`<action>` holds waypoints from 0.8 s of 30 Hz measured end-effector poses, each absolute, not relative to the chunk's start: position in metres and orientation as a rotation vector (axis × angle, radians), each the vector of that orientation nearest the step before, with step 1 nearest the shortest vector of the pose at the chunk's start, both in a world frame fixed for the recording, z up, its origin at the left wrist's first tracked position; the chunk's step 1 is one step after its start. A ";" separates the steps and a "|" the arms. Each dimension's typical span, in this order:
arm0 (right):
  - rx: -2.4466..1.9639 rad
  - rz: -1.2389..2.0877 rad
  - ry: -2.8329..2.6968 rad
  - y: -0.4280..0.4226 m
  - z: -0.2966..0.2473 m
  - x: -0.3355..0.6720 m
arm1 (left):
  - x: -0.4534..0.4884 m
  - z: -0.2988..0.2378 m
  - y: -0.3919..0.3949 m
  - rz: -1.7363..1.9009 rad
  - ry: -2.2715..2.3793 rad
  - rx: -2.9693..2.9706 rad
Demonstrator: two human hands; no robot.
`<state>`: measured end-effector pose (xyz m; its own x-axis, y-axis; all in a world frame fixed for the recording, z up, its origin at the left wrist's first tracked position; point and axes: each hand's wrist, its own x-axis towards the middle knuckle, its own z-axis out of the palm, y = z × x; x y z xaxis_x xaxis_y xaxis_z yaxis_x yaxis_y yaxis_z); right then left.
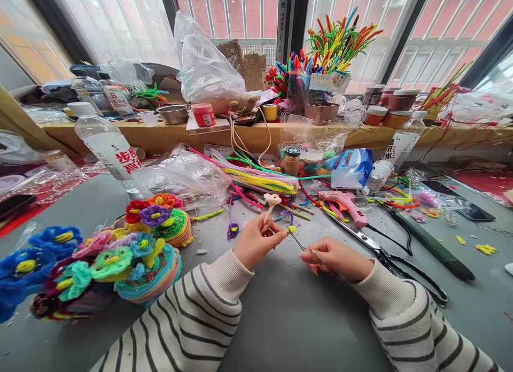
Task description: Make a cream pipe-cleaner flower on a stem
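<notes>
My left hand (258, 239) pinches the stem of a small cream flower (272, 199), which stands upright above the fingers. In my right hand (336, 258) is a slim pair of metal scissors (297, 239), their tips pointing left and close to my left fingertips. Whether the tips touch anything there I cannot tell. Just behind the tips lies a bent purple and yellow pipe cleaner piece (289, 222). A little purple flower (233, 230) rests on the table left of my left hand.
Fuzzy flower pots (148, 270) crowd the left. Behind my hands lies a bundle of pipe cleaners (260, 179). A pink glue gun (347, 206), large black-handled scissors (385, 254) and a dark green bar (436, 249) lie right. A water bottle (108, 147) stands at the back left.
</notes>
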<state>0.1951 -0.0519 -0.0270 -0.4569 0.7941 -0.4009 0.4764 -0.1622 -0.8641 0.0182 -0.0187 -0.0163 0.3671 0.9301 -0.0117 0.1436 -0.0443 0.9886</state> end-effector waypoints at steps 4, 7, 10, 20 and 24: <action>-1.320 1.751 -2.016 -0.052 -0.028 0.201 | 0.020 -0.015 -0.021 0.817 0.970 1.482; -1.214 1.863 -2.050 -0.053 -0.026 0.205 | 0.021 -0.016 -0.023 0.804 0.910 1.483; -1.184 1.886 -2.033 -0.053 -0.024 0.204 | 0.021 -0.016 -0.024 0.790 0.884 1.477; -1.372 1.771 -1.945 -0.051 -0.030 0.202 | 0.020 -0.017 -0.022 0.762 0.958 1.513; -1.419 1.786 -1.871 -0.050 -0.028 0.199 | 0.019 -0.020 -0.020 0.767 0.976 1.506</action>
